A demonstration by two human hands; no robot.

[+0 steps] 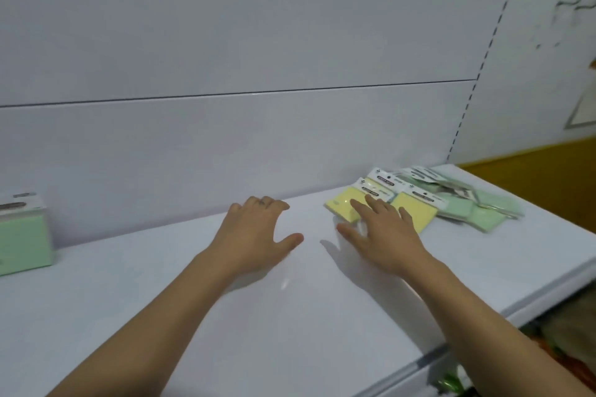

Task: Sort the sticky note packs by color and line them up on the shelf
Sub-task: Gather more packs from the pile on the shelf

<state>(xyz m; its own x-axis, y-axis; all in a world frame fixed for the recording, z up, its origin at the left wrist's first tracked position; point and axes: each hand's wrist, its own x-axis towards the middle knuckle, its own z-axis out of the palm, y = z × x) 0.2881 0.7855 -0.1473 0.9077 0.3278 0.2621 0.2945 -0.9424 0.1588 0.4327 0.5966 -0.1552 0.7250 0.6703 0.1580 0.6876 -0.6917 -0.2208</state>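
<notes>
The right hand [383,232], fingers spread wide and holding nothing, reaches over the yellow packs [342,208] at 2 o'clock on the shelf [161,300], with loose green packs [477,213] just beyond. The left hand [254,232] lies flat and empty at 12 o'clock. Take one yellow pack by its edges, lift it clear, and start its row apart from the upright green packs [22,235] at 9 o'clock.

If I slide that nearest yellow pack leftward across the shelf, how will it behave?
The yellow pack lies flat and looks glossy-wrapped, so it probably glides easily on the smooth white shelf. It seems thin and light, unlikely to tip. It may drag the overlapping pack behind it.
</notes>
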